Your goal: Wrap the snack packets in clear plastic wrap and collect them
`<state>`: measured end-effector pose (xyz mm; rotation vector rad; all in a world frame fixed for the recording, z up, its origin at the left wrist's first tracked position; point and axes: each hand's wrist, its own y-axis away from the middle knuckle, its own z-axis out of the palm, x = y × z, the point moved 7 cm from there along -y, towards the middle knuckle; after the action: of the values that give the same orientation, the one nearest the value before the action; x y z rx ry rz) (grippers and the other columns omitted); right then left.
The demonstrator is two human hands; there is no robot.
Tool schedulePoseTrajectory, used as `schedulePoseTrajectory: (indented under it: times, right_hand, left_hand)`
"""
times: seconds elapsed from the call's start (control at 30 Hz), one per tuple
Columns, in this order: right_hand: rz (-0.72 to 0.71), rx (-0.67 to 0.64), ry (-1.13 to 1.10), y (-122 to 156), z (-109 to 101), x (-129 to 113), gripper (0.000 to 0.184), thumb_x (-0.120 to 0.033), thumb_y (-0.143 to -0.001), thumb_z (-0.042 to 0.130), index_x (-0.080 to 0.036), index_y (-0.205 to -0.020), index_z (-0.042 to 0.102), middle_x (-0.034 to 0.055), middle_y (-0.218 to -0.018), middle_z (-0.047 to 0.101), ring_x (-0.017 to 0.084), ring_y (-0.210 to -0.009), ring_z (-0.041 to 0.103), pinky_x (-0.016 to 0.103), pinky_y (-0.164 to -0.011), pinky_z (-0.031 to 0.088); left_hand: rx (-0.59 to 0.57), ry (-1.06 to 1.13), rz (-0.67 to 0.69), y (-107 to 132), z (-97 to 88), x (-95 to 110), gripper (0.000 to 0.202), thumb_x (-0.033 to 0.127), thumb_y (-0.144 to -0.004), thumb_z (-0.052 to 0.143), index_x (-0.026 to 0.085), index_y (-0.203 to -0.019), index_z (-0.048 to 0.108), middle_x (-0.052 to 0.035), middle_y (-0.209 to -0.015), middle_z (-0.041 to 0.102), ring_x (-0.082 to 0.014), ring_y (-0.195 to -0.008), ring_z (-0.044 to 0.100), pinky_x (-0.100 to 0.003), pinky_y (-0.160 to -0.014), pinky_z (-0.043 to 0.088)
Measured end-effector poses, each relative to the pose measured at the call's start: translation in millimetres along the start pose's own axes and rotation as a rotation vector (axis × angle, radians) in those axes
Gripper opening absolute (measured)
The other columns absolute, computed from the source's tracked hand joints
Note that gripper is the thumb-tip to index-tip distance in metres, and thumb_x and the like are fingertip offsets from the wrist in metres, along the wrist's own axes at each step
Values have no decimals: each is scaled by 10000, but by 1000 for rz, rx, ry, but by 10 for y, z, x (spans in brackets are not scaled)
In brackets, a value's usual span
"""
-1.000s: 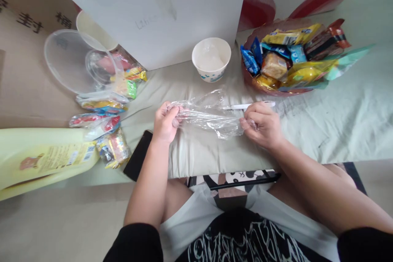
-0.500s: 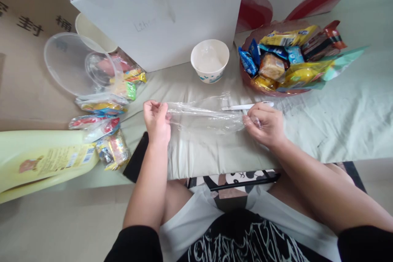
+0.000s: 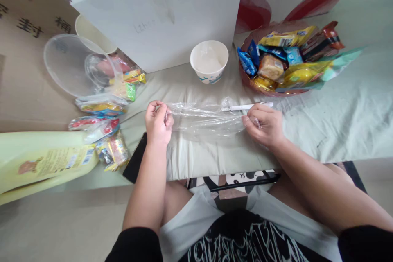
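Note:
A clear plastic bag (image 3: 204,118) is stretched flat between my hands, just above the pale green cloth (image 3: 322,123). My left hand (image 3: 158,122) pinches the bag's left end with curled fingers. My right hand (image 3: 264,125) is closed on the bag's right end. A white pen (image 3: 245,107) lies on the cloth just behind my right hand. Straight behind the bag stands a white paper bowl (image 3: 209,60).
A red bag of wrapped snacks (image 3: 288,61) sits at the back right. Clear plastic lids (image 3: 66,63), loose snack packets (image 3: 106,127) and a yellow package (image 3: 39,163) lie at the left. A black phone (image 3: 136,157) lies near my left wrist. A white box (image 3: 159,12) stands behind.
My left hand has moved left, pulling the crumpled bag out flat and taut. My right hand has stayed nearly still on the other end.

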<state>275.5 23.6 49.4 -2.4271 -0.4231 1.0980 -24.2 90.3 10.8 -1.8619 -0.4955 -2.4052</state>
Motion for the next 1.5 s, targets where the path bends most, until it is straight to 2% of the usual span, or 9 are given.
schedulePoseTrajectory:
  times: [0.2, 0.5, 0.77, 0.97, 1.3, 1.5]
  right_hand:
    - [-30, 6, -7, 3, 4, -6, 381, -133, -841, 607, -229, -567, 359, -13, -583, 508, 111, -521, 498, 260, -509, 383]
    - [30, -31, -5, 17, 34, 42, 396, -169, -841, 604, -229, -550, 342, -8, -577, 500, 114, -518, 486, 268, -515, 379]
    - [23, -44, -29, 8, 48, 15, 387, -160, -848, 589, -232, -556, 345, -9, -577, 485, 117, -527, 485, 267, -516, 374]
    - [16, -82, -10, 17, 86, 9, 389, -165, -861, 577, -232, -560, 340, -13, -571, 477, 110, -519, 459, 263, -512, 370]
    - [12, -86, -15, 36, 115, 32, 386, -164, -864, 577, -228, -563, 345, -16, -573, 472, 107, -516, 447, 264, -510, 362]
    - [8, -65, -16, 23, 91, 20, 373, -155, -842, 585, -227, -557, 356, -17, -570, 483, 108, -514, 456, 263, -503, 364]
  left_hand:
    - [46, 40, 11, 0, -30, 29, 320, 234, -557, 762, 218, -749, 506, 110, -467, 411, -43, -387, 312, -152, -368, 211]
    - [92, -2, 14, 14, -40, 44, 262, 248, -541, 708, 215, -698, 500, 109, -444, 389, -48, -384, 299, -174, -373, 200]
    - [125, -41, 27, 26, -35, 29, 228, 247, -527, 676, 209, -666, 499, 112, -462, 364, -44, -394, 306, -175, -378, 181]
    - [163, -151, 110, 4, -80, 1, 177, 234, -535, 653, 200, -659, 532, 90, -476, 421, -55, -422, 362, -182, -401, 231]
    - [84, -230, 92, -14, -42, -43, 130, 240, -593, 635, 204, -664, 532, 70, -473, 429, -76, -443, 364, -203, -439, 273]
    - [86, -259, 100, -14, -63, -54, 125, 250, -609, 631, 205, -672, 533, 68, -497, 433, -88, -476, 365, -217, -474, 274]
